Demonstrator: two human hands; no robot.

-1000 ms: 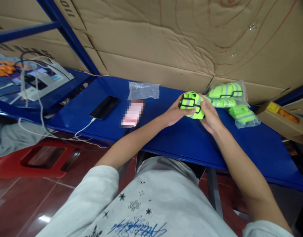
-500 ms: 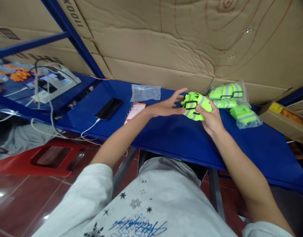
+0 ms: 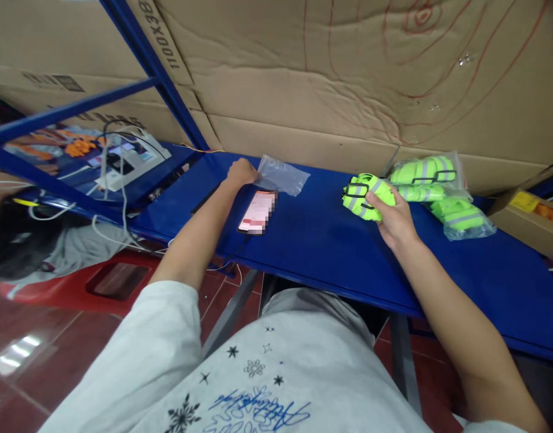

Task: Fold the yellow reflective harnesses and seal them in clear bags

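My right hand [image 3: 397, 221] is closed around a rolled neon-yellow reflective strap [image 3: 365, 195] with grey stripes and black buckles, raised over the blue table. At the table's back left, my left hand [image 3: 243, 172] has its fingers drawn together on the left edge of a flat clear plastic bag [image 3: 285, 176]. Just right of the held strap, bagged neon-yellow reflective straps [image 3: 459, 213] lie in clear plastic. Below the plastic bag rests a phone [image 3: 257, 211] with a lit screen.
A dark phone [image 3: 203, 199] is mostly hidden behind my left forearm. An open cardboard box [image 3: 524, 219] stands at the right end of the blue table [image 3: 312, 240]. Cardboard [image 3: 281, 90] walls the back. Left are a blue frame post [image 3: 168, 99], white cables, a red stool [image 3: 85, 294] and another person.
My left hand has left the strap and moved left to the plastic bag, which now lies tilted. The right hand keeps the strap. The view has shifted slightly left.
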